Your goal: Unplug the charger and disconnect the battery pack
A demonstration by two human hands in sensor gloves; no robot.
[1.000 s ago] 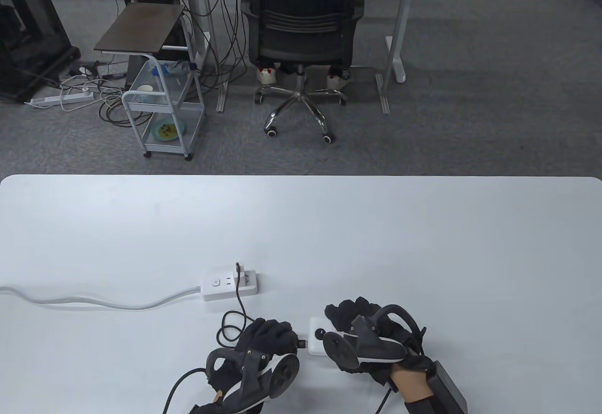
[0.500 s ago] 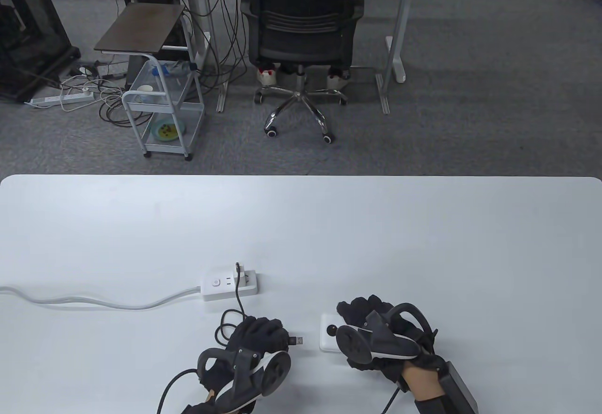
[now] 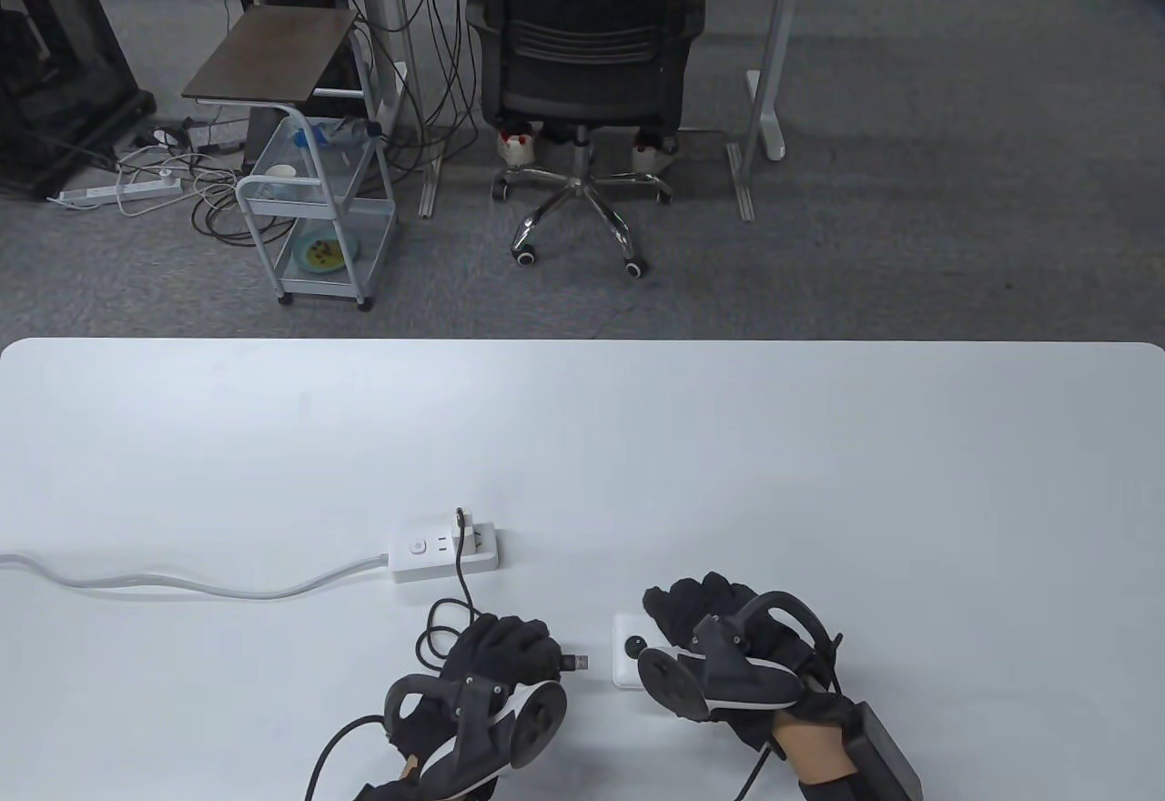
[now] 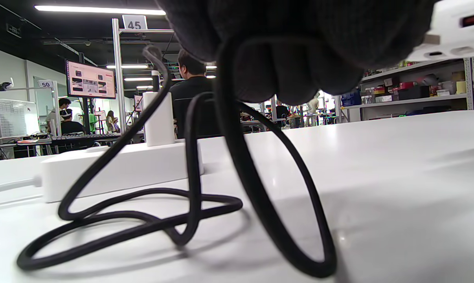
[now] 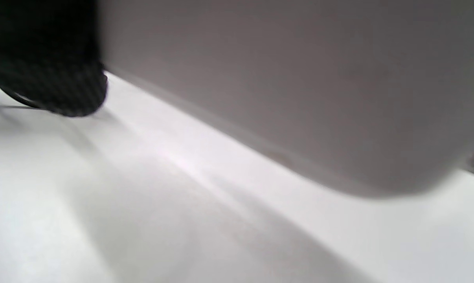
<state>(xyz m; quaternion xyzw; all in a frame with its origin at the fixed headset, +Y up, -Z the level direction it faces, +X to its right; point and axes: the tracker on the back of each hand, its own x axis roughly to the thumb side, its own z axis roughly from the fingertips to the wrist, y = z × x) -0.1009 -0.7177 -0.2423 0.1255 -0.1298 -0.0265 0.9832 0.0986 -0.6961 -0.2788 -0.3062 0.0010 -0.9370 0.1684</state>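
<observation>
A white battery pack (image 3: 626, 663) lies on the table under my right hand (image 3: 705, 628), which holds it; it fills the right wrist view (image 5: 300, 98). My left hand (image 3: 510, 651) grips the black cable (image 3: 464, 578) near its USB plug (image 3: 575, 660), which sticks out free, a small gap from the pack. The cable loops (image 4: 150, 220) on the table and runs up to a white charger (image 3: 466, 528) that stands plugged in the white power strip (image 3: 444, 551); the charger also shows in the left wrist view (image 4: 158, 118).
The power strip's grey cord (image 3: 182, 583) runs off the table's left edge. An office chair (image 3: 582, 55) and a small cart (image 3: 309, 218) stand on the floor beyond the table's far edge.
The USB plug came out of the battery pack. My right hand moved the pack right, then back a little to the left; my left hand drew the plug slightly left.
</observation>
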